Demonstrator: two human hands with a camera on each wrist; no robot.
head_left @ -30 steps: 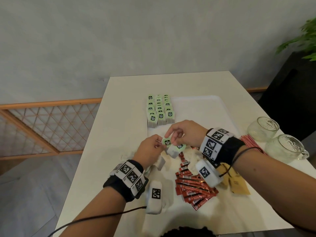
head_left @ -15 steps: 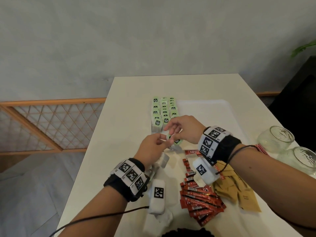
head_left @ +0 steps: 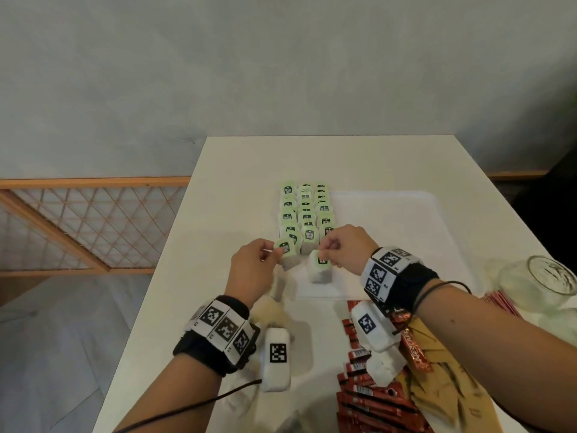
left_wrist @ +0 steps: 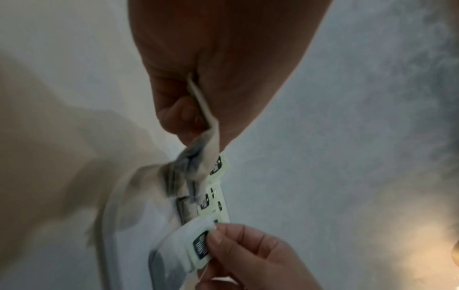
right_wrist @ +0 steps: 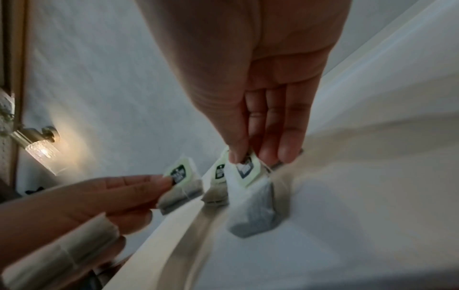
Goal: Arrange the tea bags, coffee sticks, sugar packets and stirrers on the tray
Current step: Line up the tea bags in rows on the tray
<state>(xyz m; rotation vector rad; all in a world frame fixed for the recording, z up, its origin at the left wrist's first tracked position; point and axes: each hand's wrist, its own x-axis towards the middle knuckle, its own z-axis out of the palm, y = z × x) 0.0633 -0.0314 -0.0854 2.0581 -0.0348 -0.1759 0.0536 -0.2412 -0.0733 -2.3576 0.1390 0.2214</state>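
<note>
Green-tagged tea bags [head_left: 307, 210] stand in three rows along the left side of the white tray [head_left: 390, 220]. My left hand [head_left: 274, 250] pinches the tag of a tea bag [head_left: 285, 256] at the near end of the left row. My right hand [head_left: 323, 250] pinches the tag of another tea bag [head_left: 320, 270], which hangs just in front of the right row. The right wrist view shows this bag [right_wrist: 253, 200] over the tray floor, and the left hand's bag [right_wrist: 181, 186] at the tray rim. In the left wrist view the left fingers [left_wrist: 178, 109] grip pale paper.
Red coffee sticks [head_left: 368, 398] and brown sugar packets [head_left: 446, 385] lie heaped at the table's front right under my right forearm. Red stirrers [head_left: 499, 303] and a glass jar [head_left: 543, 282] are at the right edge. Loose tea bags [head_left: 268, 310] lie below my left hand.
Both hands have moved forward from above the loose pile to the near end of the tea bag rows on the tray, each carrying its tea bag.
</note>
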